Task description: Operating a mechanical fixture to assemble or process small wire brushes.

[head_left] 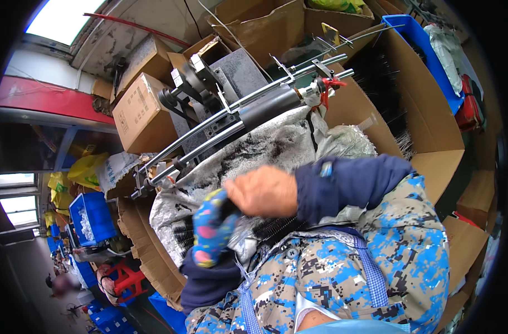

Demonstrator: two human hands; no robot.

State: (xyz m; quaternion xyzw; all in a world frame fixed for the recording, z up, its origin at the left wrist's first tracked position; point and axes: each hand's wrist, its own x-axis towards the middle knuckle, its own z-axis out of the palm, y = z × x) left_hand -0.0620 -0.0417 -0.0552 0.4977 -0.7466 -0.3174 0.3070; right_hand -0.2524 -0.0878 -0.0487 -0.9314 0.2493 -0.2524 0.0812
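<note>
My left hand (pixel 210 229) wears a blue glove with pink and yellow spots. Its fingers curl beside a dark patch, and what they hold cannot be made out. Bare and slightly blurred, my right hand (pixel 263 191) is closed against the top of the glove; anything inside it is hidden. Below both hands, a black coiled brush strip (pixel 270 227) lies across my lap, partly covered. A stained white woven sack (pixel 265 146) spreads out beyond my hands. Past it stands a machine with long metal rods (pixel 226 133) and a dark roller (pixel 270 107).
A red-handled clamp (pixel 333 82) sits at the rods' right end. On the right, an open carton (pixel 432 119) contains black bristles (pixel 379 72); a torn carton flap (pixel 148 250) stands at left. Blue bins (pixel 92 214) and a red stool (pixel 130 283) are farther left.
</note>
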